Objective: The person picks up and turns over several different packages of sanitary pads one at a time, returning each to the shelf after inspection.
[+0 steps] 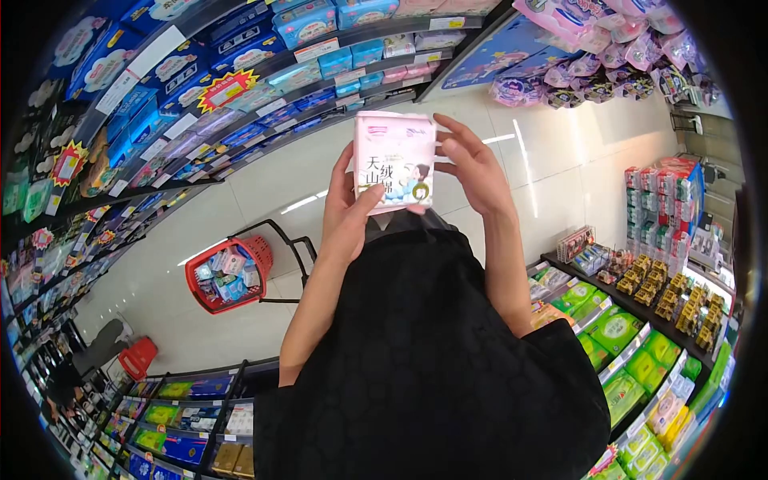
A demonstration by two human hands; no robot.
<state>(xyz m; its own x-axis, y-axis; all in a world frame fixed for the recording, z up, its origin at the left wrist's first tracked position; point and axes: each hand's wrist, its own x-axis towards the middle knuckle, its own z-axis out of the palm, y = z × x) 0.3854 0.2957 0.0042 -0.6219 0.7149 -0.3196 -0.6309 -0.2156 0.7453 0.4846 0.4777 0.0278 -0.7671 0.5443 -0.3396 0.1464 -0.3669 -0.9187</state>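
Left hand (352,214) is clamped on the pink package (394,156), with the thumb lying over its lower front and the other fingers at its left side. Right hand (476,172) is at the right side of the pink package, with fingers open and apart; whether its fingertips touch the edge, I cannot tell. The pink package is held up above the pale floor (320,180), its printed front turned to the person, and it carries dark characters and a small drawn figure.

To the left of the pink package and lower, a red basket (262,254) stands on the floor, filled with many small packs (232,268), and it has a black handle (302,246). Farther in the same direction is another red basket (140,357), near a person in grey trousers (100,348). Beyond the pink package, to the upper left, long shelves (304,54) hold blue and pink packs. To its upper right are hanging purple and pink bags (588,68). At its lower right, a shelf (632,352) carries green packs (616,330).
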